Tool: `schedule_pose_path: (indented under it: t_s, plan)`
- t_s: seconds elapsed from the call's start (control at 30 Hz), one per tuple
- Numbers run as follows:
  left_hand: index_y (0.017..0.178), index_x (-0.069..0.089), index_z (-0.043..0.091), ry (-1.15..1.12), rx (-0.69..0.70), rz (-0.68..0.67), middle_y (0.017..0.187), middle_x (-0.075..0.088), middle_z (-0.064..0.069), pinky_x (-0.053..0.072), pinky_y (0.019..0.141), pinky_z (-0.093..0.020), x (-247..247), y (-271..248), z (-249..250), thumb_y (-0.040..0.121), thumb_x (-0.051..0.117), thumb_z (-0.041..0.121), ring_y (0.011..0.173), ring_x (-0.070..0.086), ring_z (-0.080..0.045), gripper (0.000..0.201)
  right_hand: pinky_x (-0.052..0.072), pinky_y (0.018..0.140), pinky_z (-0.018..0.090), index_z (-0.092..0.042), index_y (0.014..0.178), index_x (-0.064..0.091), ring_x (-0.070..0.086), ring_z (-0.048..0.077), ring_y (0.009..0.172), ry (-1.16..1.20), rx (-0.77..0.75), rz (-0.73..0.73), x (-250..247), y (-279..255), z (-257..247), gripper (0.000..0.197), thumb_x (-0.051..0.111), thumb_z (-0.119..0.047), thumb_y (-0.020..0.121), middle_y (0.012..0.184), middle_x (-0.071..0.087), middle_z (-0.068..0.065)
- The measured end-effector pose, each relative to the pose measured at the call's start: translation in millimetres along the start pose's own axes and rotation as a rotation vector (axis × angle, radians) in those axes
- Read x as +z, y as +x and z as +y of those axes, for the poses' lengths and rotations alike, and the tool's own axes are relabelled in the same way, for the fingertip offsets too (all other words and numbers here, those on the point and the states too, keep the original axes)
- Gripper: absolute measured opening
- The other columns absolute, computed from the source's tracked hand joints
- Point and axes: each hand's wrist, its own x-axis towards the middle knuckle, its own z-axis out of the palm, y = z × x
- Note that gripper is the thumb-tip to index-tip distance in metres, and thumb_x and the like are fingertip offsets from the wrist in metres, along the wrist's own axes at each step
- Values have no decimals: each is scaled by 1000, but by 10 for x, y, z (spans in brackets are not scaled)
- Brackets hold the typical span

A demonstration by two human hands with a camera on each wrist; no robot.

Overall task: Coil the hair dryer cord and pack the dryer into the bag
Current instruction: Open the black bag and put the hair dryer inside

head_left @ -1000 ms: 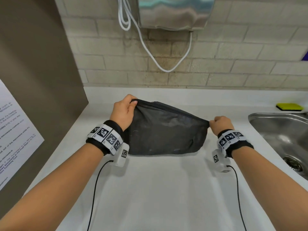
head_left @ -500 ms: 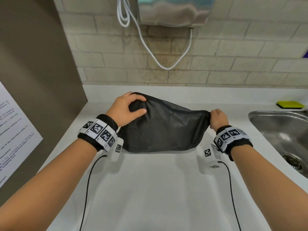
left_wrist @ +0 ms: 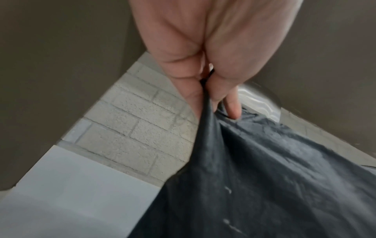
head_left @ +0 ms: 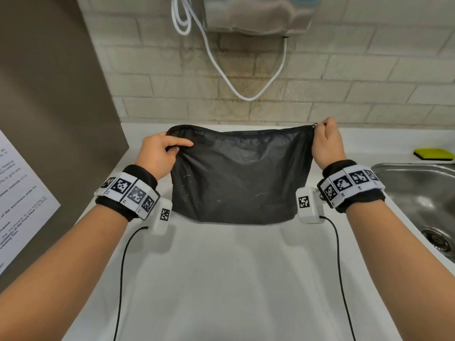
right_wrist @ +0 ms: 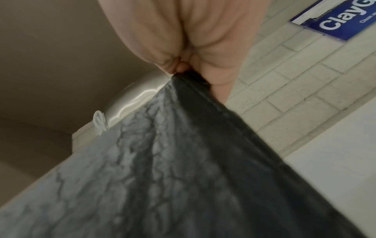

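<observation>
A thin black zip bag (head_left: 240, 175) hangs stretched between both hands above the white counter (head_left: 234, 279). My left hand (head_left: 160, 153) pinches its top left edge, thumb on the near side; in the left wrist view the left hand (left_wrist: 205, 83) has the fabric of the black bag (left_wrist: 274, 177) bunched between its fingers. My right hand (head_left: 325, 141) grips the top right corner by the zip end; the right wrist view shows the right hand (right_wrist: 189, 70) holding the black bag (right_wrist: 183, 169) there. The bag's mouth gapes slightly at the top left. No hair dryer shows.
A steel wall unit (head_left: 258, 13) with a looped white cord (head_left: 221, 70) hangs on the brick wall. A steel sink (head_left: 423, 200) lies at the right, with a yellow sponge (head_left: 433, 153) behind it. A brown panel (head_left: 49, 107) with a notice stands at the left.
Both hands have lifted the bag off the counter and pulled it wide, so it now hangs upright. The left hand has shifted its hold along the top edge.
</observation>
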Motion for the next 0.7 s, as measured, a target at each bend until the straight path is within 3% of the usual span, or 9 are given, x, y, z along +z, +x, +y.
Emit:
schedule_pose_path:
  t_s: [0.07, 0.17, 0.27, 0.33, 0.43, 0.5, 0.6, 0.7]
  plan:
    - [109, 69, 6, 11, -60, 20, 109, 64, -14, 32, 84, -5, -29, -6, -14, 89, 47, -9, 104, 57, -26, 33, 31, 54, 19, -23, 68, 27, 34, 5, 61, 7, -21, -24, 57, -8, 1, 33, 27, -12, 99, 67, 34, -4]
    - [113, 67, 9, 32, -84, 17, 115, 64, -13, 33, 90, -9, -86, -7, -22, 90, 47, -6, 108, 57, -25, 34, 28, 57, 24, -22, 68, 26, 33, 4, 63, 37, -27, -75, 136, -20, -30, 32, 28, -14, 99, 69, 33, -5]
    - [118, 65, 12, 76, -100, -43, 118, 62, -11, 37, 89, -16, -158, 27, -34, 90, 47, -5, 105, 57, -27, 36, 34, 58, 20, -22, 71, 26, 36, 6, 64, 221, 38, -183, 229, -12, -44, 28, 46, -12, 88, 72, 34, -5]
    - [118, 64, 13, 113, -124, -72, 121, 61, -11, 38, 90, -19, -223, 58, -63, 91, 48, -4, 106, 57, -29, 36, 33, 55, 21, -22, 72, 25, 36, 8, 65, 220, 30, -262, 303, 11, -72, 31, 47, -1, 77, 73, 33, -4]
    - [119, 64, 13, 157, -184, -94, 127, 59, -11, 35, 96, -17, -365, 132, -124, 91, 47, -3, 116, 54, -26, 37, 28, 50, 17, -24, 72, 23, 29, 8, 61, 106, -94, -324, 467, 75, -99, 45, 33, 19, 77, 71, 29, -3]
    - [119, 64, 13, 205, -260, -111, 129, 57, -12, 36, 98, -21, -488, 217, -179, 90, 46, -3, 117, 53, -27, 37, 27, 48, 11, -23, 71, 27, 28, 9, 59, 139, -175, -362, 625, 113, -109, 49, 32, 25, 73, 70, 31, -4]
    - [117, 66, 13, 330, -394, -145, 131, 56, -14, 38, 101, -25, -669, 401, -283, 88, 43, -4, 117, 53, -29, 40, 30, 54, 15, -18, 56, 39, 37, 9, 56, 140, -205, -416, 931, 176, -125, 48, 33, 29, 65, 63, 42, -3]
    - [119, 64, 12, 509, -493, -230, 132, 55, -12, 38, 102, -27, -806, 617, -426, 88, 42, -5, 118, 52, -30, 42, 36, 60, 12, -20, 48, 48, 49, -1, 57, 117, -204, -439, 1278, 237, -158, 51, 37, 27, 62, 61, 52, -4]
